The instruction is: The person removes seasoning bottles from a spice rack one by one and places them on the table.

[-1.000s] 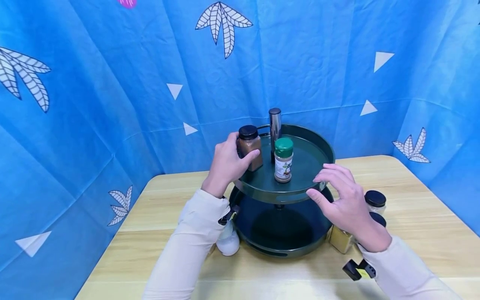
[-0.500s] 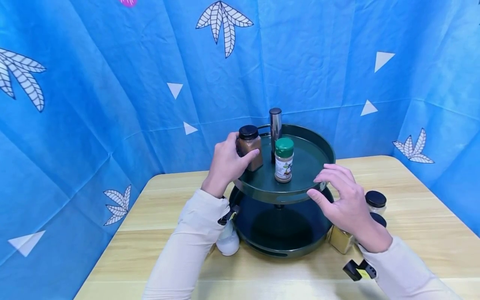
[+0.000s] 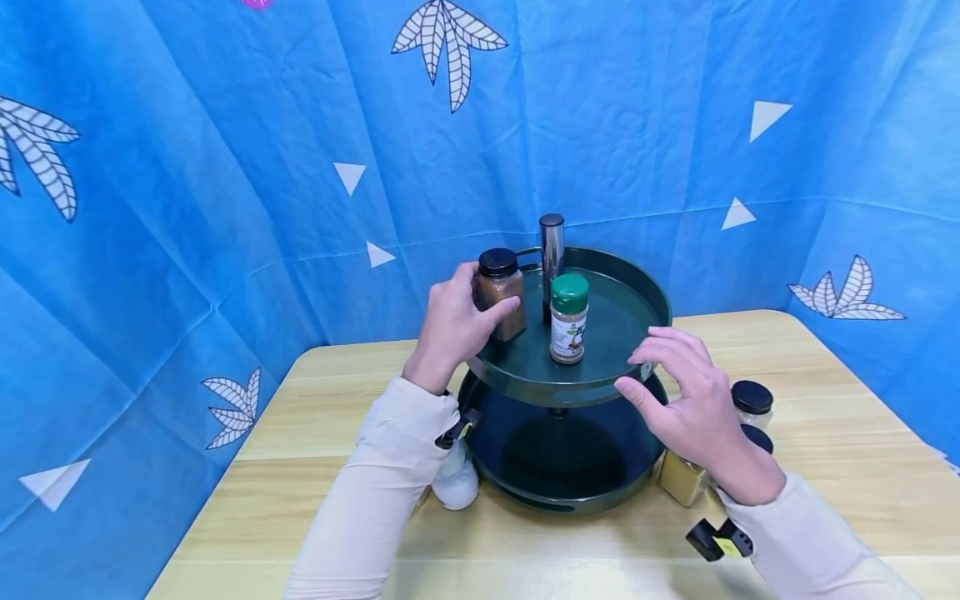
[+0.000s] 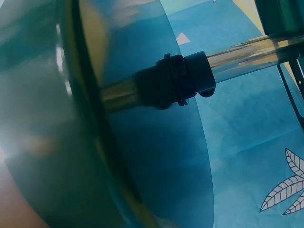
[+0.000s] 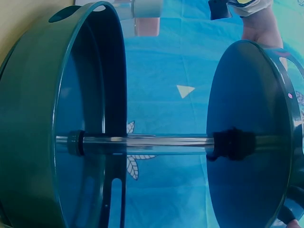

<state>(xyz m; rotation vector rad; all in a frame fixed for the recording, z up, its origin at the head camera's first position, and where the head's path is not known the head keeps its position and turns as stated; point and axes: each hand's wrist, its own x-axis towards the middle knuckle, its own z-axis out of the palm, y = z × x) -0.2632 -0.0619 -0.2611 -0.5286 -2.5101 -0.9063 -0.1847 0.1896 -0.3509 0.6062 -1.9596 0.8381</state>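
Observation:
A dark green two-tier round stand (image 3: 558,500) stands on the table. On the left part of its upper tray (image 3: 615,292), my left hand (image 3: 446,329) holds a square spice jar (image 3: 504,304) of brown powder with a black lid, thumb in front. Beside it, a green-capped seasoning bottle (image 3: 567,329) stands upright by the metal centre post (image 3: 552,250). My right hand (image 3: 690,400) is at the tray's right front rim, fingers loosely bent and thumb apart, holding nothing. Whether its fingertips touch the rim I cannot tell. Both wrist views mostly show the tray undersides and the pole (image 5: 166,144).
Right of the stand, partly behind my right forearm, are a jar (image 3: 752,400) with a black lid and a yellow-filled jar (image 3: 681,479). A white rounded container (image 3: 456,483) sits at the stand's left, below my left wrist. Blue printed cloth (image 3: 637,125) hangs around the wooden table (image 3: 315,450).
Only the head view tilts very slightly. Both hands, the brown spice jar and the stand keep their places.

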